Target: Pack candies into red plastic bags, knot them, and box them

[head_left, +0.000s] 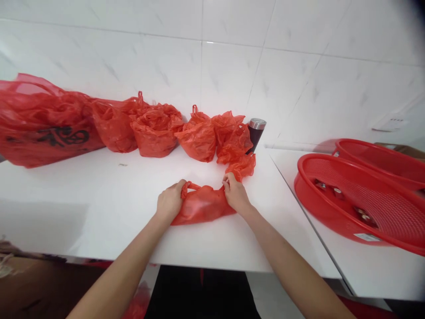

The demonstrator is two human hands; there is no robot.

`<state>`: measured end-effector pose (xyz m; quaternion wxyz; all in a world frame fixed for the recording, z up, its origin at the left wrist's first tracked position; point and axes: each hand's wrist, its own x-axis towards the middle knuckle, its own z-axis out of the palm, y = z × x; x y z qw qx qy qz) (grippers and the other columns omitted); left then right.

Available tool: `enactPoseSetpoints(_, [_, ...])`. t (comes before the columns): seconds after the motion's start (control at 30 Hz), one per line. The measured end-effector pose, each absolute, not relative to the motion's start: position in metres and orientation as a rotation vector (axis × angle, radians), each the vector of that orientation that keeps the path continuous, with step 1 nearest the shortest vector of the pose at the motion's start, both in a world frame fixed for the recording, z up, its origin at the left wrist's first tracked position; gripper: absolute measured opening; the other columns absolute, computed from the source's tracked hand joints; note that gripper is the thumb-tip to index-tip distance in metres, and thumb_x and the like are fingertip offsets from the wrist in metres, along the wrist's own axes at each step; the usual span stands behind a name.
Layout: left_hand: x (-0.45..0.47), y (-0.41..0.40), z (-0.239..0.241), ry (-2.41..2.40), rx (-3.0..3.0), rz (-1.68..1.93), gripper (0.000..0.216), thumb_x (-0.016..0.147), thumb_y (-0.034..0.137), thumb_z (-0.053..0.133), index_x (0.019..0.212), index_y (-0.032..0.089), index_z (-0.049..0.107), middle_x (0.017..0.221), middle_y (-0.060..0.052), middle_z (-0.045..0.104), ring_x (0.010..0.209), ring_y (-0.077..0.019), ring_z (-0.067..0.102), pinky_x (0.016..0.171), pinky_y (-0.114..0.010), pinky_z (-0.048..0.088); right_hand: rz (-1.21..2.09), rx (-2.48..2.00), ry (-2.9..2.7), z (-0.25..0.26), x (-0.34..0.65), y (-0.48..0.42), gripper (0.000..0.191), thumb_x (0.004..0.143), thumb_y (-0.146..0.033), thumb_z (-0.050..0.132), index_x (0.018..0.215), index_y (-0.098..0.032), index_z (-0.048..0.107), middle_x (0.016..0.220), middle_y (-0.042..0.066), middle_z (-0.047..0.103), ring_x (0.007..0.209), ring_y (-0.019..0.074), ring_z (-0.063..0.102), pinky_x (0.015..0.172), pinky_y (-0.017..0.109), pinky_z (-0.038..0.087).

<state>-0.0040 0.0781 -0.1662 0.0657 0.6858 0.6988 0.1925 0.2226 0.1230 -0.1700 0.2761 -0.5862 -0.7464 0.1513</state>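
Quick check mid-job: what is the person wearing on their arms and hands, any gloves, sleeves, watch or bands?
Nothing is worn as far as the view shows. The left hand and right hand are bare, with no gloves. Both forearms, left and right, are uncovered down to the frame's lower edge: no sleeves, watch or wristband. Rings are too small to tell.

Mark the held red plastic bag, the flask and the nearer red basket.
red plastic bag point(202, 206), head view, middle of body
flask point(255, 135), head view, dark side
nearer red basket point(312, 204), head view, outer wall
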Motion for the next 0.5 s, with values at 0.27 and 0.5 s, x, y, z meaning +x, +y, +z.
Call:
enactPoseSetpoints(0.27, [-0.004, 0.092, -0.18, 2.208, 2.178, 0.291, 0.029, 0.092, 0.017, 0.035, 0.108, 0.024, 0.058, 0.102, -0.009, 0.068, 0.075, -0.0249, 0.066, 0.06, -0.03, 0.038, 0.317, -1.712, -2.059, -0.197, 0.213, 0.133, 0.018, 0.094, -0.019, 0.034, 0.105, -0.023, 0.049, 0.093, 0.004, 0.066, 0.072, 0.0182, 0.056, 0.059, 0.028, 0.029])
enactPoseSetpoints(0.5, [-0.005, 0.086, -0.182, 2.262, 2.185, 0.286, 0.029, 0.093, 0.02, 0.034, 0.111, 0.024, 0.058, 0.101, -0.009, 0.067, 0.081, -0.0264, 0.065, 0.062, -0.032, 0.04, 0.282, -1.729, -2.016, -0.198, 0.215, 0.129, 0.033, 0.091, -0.014, 0.034, 0.119, -0.024, 0.049, 0.102, 0.007, 0.067, 0.081, 0.0208, 0.06, 0.067, 0.03, 0.036])
